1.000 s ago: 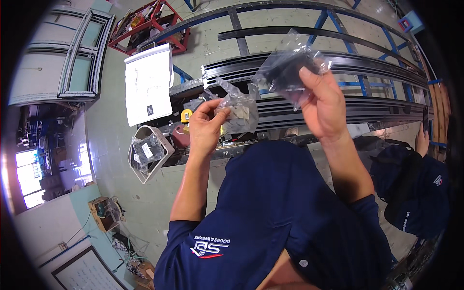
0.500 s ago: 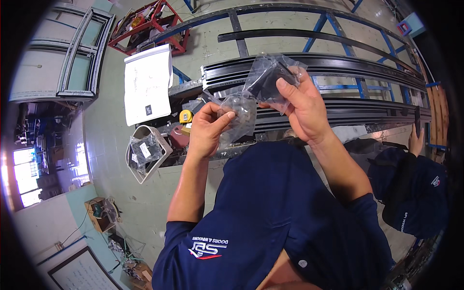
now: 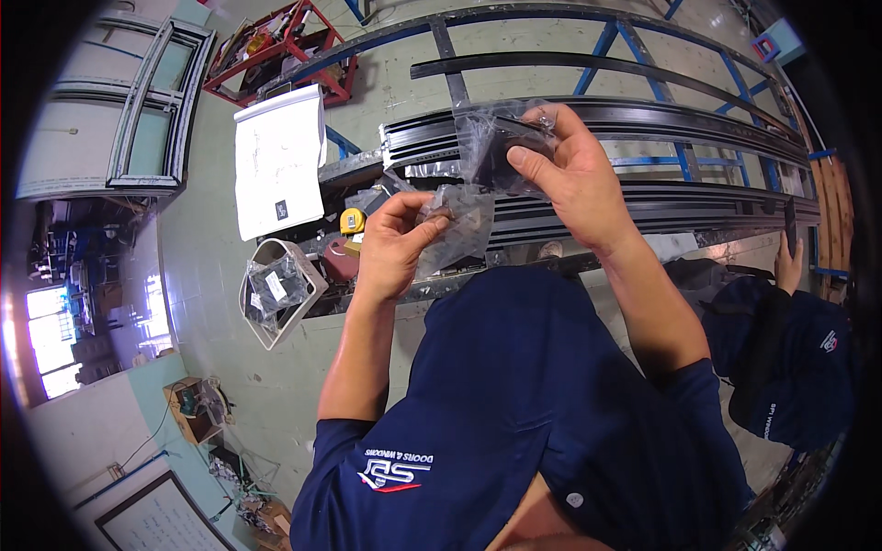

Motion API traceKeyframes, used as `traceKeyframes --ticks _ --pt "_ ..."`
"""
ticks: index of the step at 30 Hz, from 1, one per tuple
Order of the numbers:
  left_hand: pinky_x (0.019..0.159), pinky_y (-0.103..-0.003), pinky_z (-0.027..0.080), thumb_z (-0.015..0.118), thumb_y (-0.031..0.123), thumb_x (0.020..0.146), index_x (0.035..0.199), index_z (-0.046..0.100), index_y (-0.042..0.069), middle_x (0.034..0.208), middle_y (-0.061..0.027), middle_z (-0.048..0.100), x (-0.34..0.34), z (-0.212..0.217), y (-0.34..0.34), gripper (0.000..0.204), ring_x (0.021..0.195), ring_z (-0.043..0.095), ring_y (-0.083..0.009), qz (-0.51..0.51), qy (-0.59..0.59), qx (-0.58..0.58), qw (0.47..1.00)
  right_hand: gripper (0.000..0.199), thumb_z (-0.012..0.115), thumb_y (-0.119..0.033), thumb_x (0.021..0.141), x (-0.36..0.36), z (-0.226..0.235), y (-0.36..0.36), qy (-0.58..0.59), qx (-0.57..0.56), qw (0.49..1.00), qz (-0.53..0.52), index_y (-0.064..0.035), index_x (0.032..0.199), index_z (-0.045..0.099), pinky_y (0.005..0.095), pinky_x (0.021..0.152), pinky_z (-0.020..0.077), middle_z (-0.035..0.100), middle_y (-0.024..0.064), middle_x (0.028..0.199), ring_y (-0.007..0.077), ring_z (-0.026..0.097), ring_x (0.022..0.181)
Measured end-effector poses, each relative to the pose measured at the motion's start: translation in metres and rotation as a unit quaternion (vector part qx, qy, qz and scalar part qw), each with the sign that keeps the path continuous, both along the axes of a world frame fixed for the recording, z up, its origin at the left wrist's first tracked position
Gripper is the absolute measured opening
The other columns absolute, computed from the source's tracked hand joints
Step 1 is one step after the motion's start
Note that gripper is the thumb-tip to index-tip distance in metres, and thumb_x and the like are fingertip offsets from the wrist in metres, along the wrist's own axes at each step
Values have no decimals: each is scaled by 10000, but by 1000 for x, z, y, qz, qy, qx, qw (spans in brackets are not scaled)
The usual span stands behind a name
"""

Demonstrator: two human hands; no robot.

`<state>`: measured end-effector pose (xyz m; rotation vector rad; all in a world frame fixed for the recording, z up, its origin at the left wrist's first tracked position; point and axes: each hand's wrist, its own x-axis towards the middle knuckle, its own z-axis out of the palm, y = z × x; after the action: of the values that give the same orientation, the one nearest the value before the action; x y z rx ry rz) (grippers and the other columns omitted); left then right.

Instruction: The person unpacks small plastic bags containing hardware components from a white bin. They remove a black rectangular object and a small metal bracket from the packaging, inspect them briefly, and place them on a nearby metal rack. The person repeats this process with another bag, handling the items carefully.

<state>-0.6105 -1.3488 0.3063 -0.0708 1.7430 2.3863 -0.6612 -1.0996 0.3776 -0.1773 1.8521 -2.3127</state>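
My left hand [image 3: 395, 241] pinches a crumpled clear plastic bag [image 3: 467, 230] between thumb and fingers; its contents are too blurred to name. In my right hand [image 3: 581, 188] is another clear plastic bag [image 3: 476, 142] with a flat black part [image 3: 501, 165] inside, gripped with the thumb across its front. The two bags are close together over the black profiles [image 3: 643, 121]. Left of my left hand lie a yellow tape measure [image 3: 352, 220] and a notepad with writing [image 3: 278, 165]. A pale open bin [image 3: 314, 275] holds bagged dark parts [image 3: 278, 286].
Long black profiles rest on a blue and black metal rack [image 3: 597, 60]. Beyond it stands a red metal cart [image 3: 285, 50] with tools. At the right, another person [image 3: 781, 358] holds a dark bar [image 3: 790, 225]. A framed window unit [image 3: 147, 101] stands at the far left.
My right hand has moved slightly left with its bag, and the black part is turned a little. The bag in my left hand has shifted slightly right.
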Motion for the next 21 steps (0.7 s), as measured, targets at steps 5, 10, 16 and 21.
traceKeyframes --ticks 5,10,16,21 --pt "871 -267 546 730 -93 889 1072 657 16 1039 -55 709 3 -3 1 225 970 668 -116 27 84 -54 995 455 655 41 954 3 9 12 -1 -30 996 81 -27 1386 530 293 930 554 703 83 1210 127 671 1087" --pt "823 -247 509 683 -111 866 1026 652 18 970 -14 663 1 2 1 208 889 631 -99 79 133 -98 983 397 639 103 881 13 11 30 27 54 947 314 -27 1255 667 302 952 552 702 49 1175 136 677 1079" --pt "792 -242 487 676 -109 828 982 658 10 929 -24 603 -9 15 7 195 863 594 -101 68 178 -161 969 403 660 123 787 27 5 6 208 170 930 250 -82 1128 725 371 1049 503 610 130 1390 280 597 1306" --pt "795 -266 485 672 -106 799 957 672 2 925 -44 590 -11 15 7 192 859 583 -125 58 219 -192 955 462 643 150 748 30 2 2 235 234 928 169 -120 1114 727 383 1038 504 501 144 1508 348 523 1388"
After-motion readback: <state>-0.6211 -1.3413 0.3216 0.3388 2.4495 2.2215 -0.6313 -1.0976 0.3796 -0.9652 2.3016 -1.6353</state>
